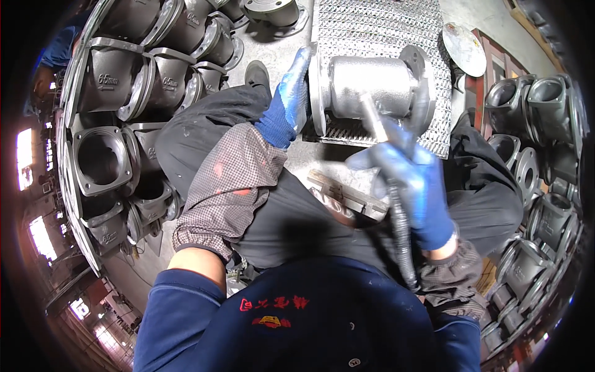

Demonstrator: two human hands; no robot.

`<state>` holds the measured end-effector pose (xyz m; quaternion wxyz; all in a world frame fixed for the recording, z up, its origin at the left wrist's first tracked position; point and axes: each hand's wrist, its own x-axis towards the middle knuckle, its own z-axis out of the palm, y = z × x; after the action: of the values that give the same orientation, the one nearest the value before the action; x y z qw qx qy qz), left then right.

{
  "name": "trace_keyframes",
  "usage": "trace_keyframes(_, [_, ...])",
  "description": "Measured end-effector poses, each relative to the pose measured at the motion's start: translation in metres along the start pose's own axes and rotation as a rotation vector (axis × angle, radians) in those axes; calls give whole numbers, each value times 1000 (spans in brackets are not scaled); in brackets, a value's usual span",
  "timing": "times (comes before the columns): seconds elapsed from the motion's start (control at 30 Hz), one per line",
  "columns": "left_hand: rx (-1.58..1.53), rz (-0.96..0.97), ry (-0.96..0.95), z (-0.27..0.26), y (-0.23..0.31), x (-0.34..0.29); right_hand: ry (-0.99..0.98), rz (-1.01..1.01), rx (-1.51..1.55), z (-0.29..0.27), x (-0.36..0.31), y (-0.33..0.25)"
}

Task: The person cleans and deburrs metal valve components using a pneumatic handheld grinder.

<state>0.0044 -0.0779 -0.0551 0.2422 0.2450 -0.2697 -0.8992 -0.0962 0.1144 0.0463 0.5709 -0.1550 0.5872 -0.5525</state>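
1 flanged casting [362, 87] lies sideways on the patterned platform [378, 25]. Left hand [286, 102]: nearly flat, gripping nothing, against its left flange [318, 93], presumably steadying. Right hand [409, 180]: wrapped round a hose-fed tool [374, 118]; tip contact too blurred to tell.

The left grip [287, 105], gloved in blue, is held flat, its fingers [300, 67] extended away from the body; the left forearm [230, 177] is angled forward and inward. The right grip [426, 186], also blue-gloved and blurred, is curled, the right wrist [444, 249] partly bared below.
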Motion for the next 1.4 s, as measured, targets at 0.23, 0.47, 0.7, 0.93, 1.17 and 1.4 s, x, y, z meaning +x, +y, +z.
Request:
trace_keyframes(0.23, [39,19,87,8,-3,2,20,85,150,41,37,9])
trace_keyframes(0.47, [99,5,73,-12,-13,12,7,89,136,42,37,18])
trace_keyframes(0.7, [158,-3,201,2,-5,2,-3,110,158,49,27,22])
trace_keyframes(0.93, [259,61,91,0,-5,-4,-50,129,274,46,28,26])
trace_keyframes(1.17, [146,-43,159,-1,-7,0,6,126,185,52,34,19])
trace_keyframes(1.4, [275,-36,176,-11,-13,6,-52,64,218,48,36,20])
